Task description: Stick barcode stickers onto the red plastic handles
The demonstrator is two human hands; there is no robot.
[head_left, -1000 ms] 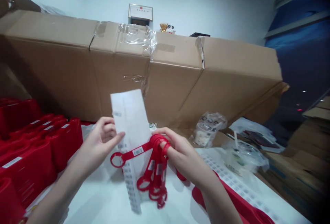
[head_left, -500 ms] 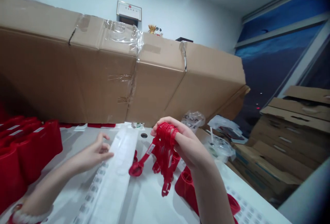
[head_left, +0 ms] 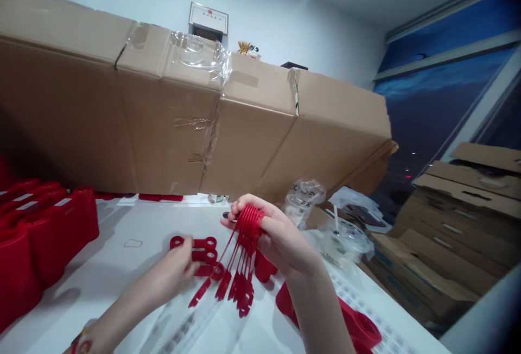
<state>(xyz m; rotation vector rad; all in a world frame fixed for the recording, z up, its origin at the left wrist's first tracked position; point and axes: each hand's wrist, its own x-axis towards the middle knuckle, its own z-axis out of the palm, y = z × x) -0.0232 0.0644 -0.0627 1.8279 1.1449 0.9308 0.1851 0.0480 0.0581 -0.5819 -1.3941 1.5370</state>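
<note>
Well, first what you can't read. Your left hand [head_left: 175, 275] shows only its back, blurred w/ motion, so the fingers are hidden and you can't tell if they pinch anything or just rest. It sits at the near end of the loose straps [head_left: 195, 244] lying on the table [head_left: 122, 245]. The label sheet [head_left: 191, 324] near the bottom edge is smeared and see-through. Its print is unreadable and its lower end is cut off by the frame. Both your forearms run out at the bottom. A red part [head_left: 360, 328] under your right forearm is half covered, shape unclear. The red bins [head_left: 44, 229] at left are cut by the frame edge.

Your right hand [head_left: 285, 242] is closed, fingers curled tight around the loop ends of the strap bunch [head_left: 244, 245]. It's approx. centre frame, above the table, in front of the box [head_left: 203, 120]. The bunch hangs w/ its long axis near vertical, leaning a bit: loop ends up at your fingers, free ends pointing down and left toward the sheet, fanned out. The loose straps run left-right, flat on the table, just left of the bunch.

Vs. 0.5 s ago: your left hand was out left on the sheet, which lay across the table. Now it's in by the loose straps, and the sheet lies lower, nearer you. The bunch hung in a tighter clump then. Vs. 1 s ago: the sheet was held up in your left hand; now it's flat. Right grip unchanged.
</note>
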